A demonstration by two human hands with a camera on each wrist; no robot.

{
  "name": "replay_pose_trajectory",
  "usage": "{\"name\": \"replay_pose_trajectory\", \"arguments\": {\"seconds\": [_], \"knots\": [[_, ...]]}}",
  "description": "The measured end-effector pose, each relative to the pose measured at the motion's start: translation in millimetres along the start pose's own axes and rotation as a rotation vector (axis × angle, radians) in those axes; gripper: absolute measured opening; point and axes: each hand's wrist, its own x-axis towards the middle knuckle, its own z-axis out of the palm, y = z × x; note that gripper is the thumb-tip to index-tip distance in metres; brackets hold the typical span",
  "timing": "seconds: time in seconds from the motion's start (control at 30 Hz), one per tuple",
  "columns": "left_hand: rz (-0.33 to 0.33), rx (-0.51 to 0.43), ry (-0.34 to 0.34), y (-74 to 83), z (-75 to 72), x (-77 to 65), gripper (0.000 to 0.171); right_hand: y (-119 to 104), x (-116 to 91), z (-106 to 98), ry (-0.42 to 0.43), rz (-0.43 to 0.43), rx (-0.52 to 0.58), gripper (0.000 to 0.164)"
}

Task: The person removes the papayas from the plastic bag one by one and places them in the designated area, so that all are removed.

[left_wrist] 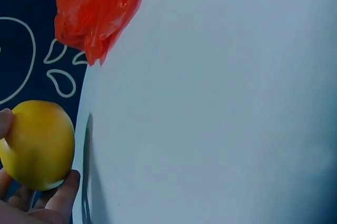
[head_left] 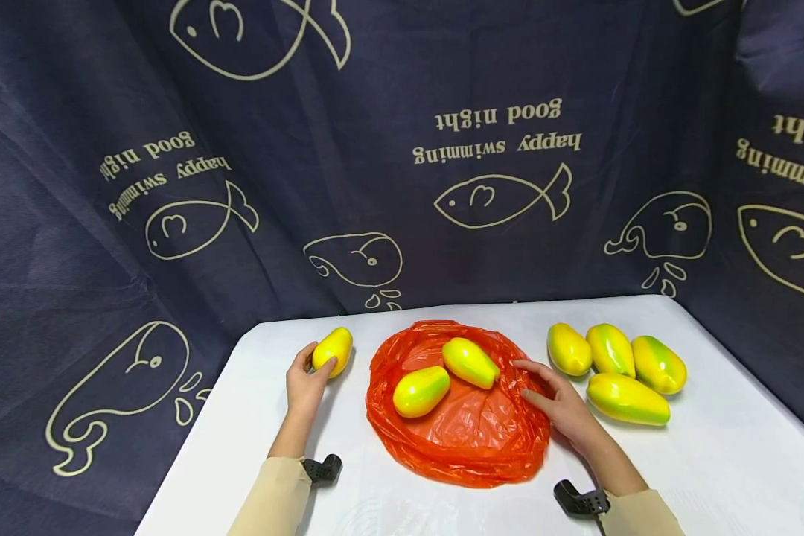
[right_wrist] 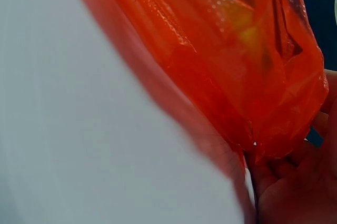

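My left hand [head_left: 305,383] grips a yellow papaya [head_left: 333,353] left of the bag, thumb on one side and fingers on the other. In the left wrist view the same papaya [left_wrist: 38,145] shows its rounded end. A red plastic bag [head_left: 469,455] lies spread on the table, its crumpled rim forming a ring. Two yellow-green papayas rest inside it, one papaya [head_left: 420,391] nearer and one papaya [head_left: 470,362] farther back. My right hand [head_left: 566,409] holds the bag's right rim between thumb and fingers; the bag partly hides those fingers in the right wrist view.
Several more papayas sit in a cluster right of the bag, among them a long papaya [head_left: 628,399] lying in front. Under everything is a white tabletop [head_left: 368,506]. A dark blue cloth [head_left: 348,171] with fish drawings hangs behind and at both sides.
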Motion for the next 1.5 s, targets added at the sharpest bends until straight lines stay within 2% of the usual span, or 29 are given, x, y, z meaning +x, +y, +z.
{"name": "replay_pose_trajectory", "arguments": {"seconds": [0.3, 0.7, 1.03, 1.5], "knots": [[-0.022, 0.023, 0.012, -2.3, -6.1, 0.9, 0.063, 0.0, 0.6, -0.3, -0.003, -0.006, 0.005, 0.053], [-0.018, 0.066, 0.021, -3.4, -8.9, -1.3, 0.063, -0.8, 1.4, 0.4, 0.003, -0.014, -0.016, 0.051], [-0.032, 0.061, -0.006, -4.4, -9.2, -1.2, 0.064, -0.4, 1.2, 0.2, 0.002, -0.014, -0.017, 0.051], [-0.010, 0.060, -0.011, -5.3, -10.1, -1.3, 0.071, 0.9, -0.1, 0.4, 0.007, -0.011, -0.014, 0.051]]}}
